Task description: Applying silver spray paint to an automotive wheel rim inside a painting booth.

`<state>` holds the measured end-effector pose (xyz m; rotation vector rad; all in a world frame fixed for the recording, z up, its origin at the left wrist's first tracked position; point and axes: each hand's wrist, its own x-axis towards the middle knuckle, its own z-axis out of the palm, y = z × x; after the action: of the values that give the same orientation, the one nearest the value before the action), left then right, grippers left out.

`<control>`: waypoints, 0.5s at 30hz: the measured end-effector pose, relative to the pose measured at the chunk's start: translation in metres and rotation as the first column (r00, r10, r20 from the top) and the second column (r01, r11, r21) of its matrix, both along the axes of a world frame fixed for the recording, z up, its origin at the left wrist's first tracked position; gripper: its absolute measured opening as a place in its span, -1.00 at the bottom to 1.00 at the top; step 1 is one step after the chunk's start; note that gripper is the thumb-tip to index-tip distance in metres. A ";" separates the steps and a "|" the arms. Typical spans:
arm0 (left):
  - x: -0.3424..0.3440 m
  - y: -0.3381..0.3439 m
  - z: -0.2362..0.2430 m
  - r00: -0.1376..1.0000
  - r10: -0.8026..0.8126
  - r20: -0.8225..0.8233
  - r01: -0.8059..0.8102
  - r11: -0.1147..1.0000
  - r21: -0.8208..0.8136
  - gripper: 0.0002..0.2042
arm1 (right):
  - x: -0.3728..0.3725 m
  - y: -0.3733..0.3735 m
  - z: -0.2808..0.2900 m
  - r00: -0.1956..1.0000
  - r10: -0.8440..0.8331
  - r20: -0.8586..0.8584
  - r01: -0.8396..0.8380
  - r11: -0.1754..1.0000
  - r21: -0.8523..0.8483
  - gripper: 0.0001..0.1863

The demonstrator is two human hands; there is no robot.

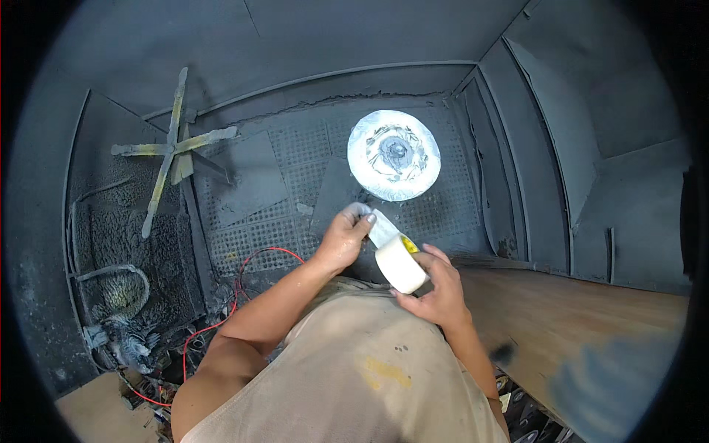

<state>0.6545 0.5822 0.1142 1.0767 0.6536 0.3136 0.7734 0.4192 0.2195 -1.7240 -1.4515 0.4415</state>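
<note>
A wide roll of white masking tape is gripped in my right hand, its fingers and thumb around the roll's right side. Part of its yellow core shows next to my fingers. From the roll a short strip of tape runs up and left to my left hand, which pinches its end between thumb and fingers. Both hands are in front of my torso. Beyond them stands a round, silvery white disc with a dark grey hub in its middle; neither hand touches it.
A cross-shaped stand with yellow and grey arms is at the left. Below it lies a red hose by a dark, rough-coated panel. Grey walls enclose a perforated floor. A wooden board lies at the right.
</note>
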 end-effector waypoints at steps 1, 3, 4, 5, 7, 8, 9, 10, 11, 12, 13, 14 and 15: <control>0.001 0.004 0.001 0.997 0.073 0.011 -0.074 0.982 0.176 -0.88 | -0.002 0.003 0.003 0.998 -0.033 0.061 0.034 0.999 -0.013 -0.41; 0.001 0.006 0.004 0.980 0.201 -0.001 -0.191 0.935 0.298 -0.89 | -0.004 0.003 -0.001 0.999 -0.031 0.039 0.034 0.994 -0.099 -0.35; 0.003 0.008 0.008 0.947 0.321 0.002 -0.293 0.864 0.409 -0.90 | -0.005 0.003 -0.002 0.999 -0.035 0.017 0.037 0.981 -0.191 -0.29; 0.003 0.022 0.001 0.913 0.398 0.085 -0.396 0.819 0.415 -0.90 | -0.004 0.001 0.000 0.999 -0.039 0.016 0.041 0.981 -0.189 -0.29; -0.006 0.048 -0.002 0.825 0.563 0.048 -0.492 0.674 0.550 -0.89 | 0.005 -0.007 0.008 0.991 -0.113 0.076 0.136 0.858 -0.496 -0.26; -0.012 0.064 0.000 0.773 0.634 0.017 -0.572 0.684 0.452 -0.87 | 0.011 -0.015 0.005 0.990 -0.115 0.076 0.138 0.858 -0.494 -0.26; -0.019 0.080 -0.009 0.765 0.641 0.066 -0.595 0.665 0.451 -0.86 | 0.016 -0.027 -0.001 0.985 -0.105 0.134 0.160 0.845 -0.511 -0.25; -0.021 0.090 -0.019 0.753 0.648 0.116 -0.622 0.643 0.447 -0.84 | 0.021 -0.038 -0.005 0.977 -0.090 0.194 0.181 0.831 -0.527 -0.24; -0.018 0.088 -0.020 0.751 0.650 0.113 -0.623 0.643 0.446 -0.84 | 0.020 -0.046 -0.004 0.975 -0.071 0.209 0.169 0.848 -0.502 -0.29; -0.010 0.082 -0.022 0.743 0.654 0.142 -0.631 0.612 0.477 -0.84 | 0.021 -0.050 0.000 0.976 -0.068 0.207 0.166 0.847 -0.505 -0.29; -0.003 0.072 -0.022 0.737 0.655 0.169 -0.635 0.584 0.507 -0.83 | 0.019 -0.055 0.007 0.973 -0.058 0.222 0.169 0.834 -0.526 -0.31; 0.005 0.069 -0.027 0.740 0.656 0.146 -0.625 0.592 0.509 -0.83 | 0.022 -0.058 0.011 0.969 -0.046 0.241 0.173 0.823 -0.541 -0.33; 0.014 0.061 -0.033 0.738 0.661 0.135 -0.633 0.608 0.480 -0.83 | 0.023 -0.069 0.007 0.956 -0.043 0.291 0.200 0.820 -0.536 -0.28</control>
<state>0.6682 0.6432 0.0810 1.3108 1.0496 1.1547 0.7963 0.3498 0.2266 -2.4163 -1.4722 0.6315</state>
